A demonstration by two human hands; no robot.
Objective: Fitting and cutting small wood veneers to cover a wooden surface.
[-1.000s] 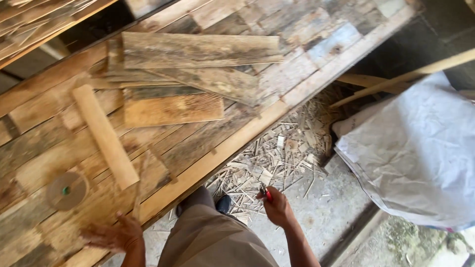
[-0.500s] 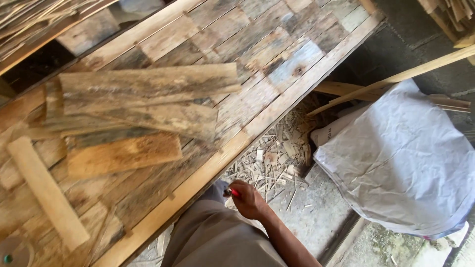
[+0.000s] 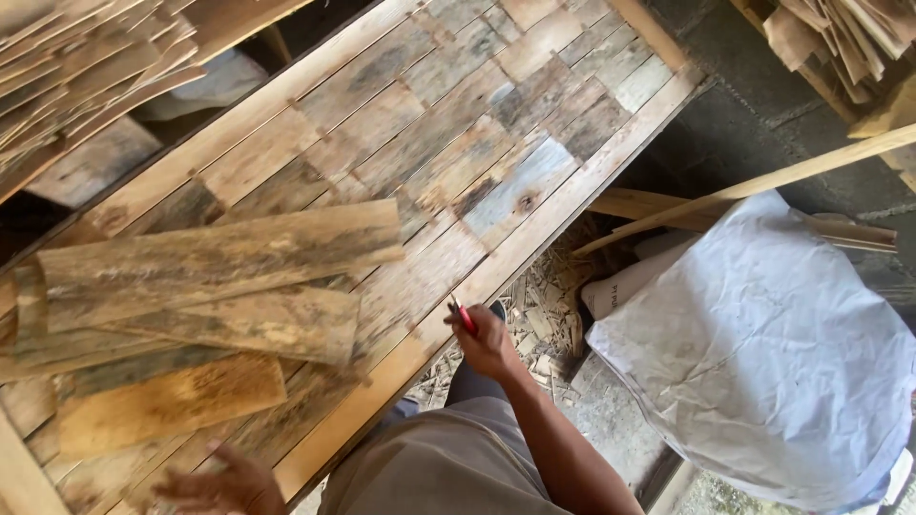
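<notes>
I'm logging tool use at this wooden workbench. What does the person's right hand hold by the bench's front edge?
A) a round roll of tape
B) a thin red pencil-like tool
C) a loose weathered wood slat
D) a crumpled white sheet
B: the right hand grips a thin red pencil-like tool whose tip points up over the front edge of the patchwork wooden workbench.

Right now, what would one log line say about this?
right hand: grips red tool | left hand: on wooden table | veneer sheets: stacked
</notes>
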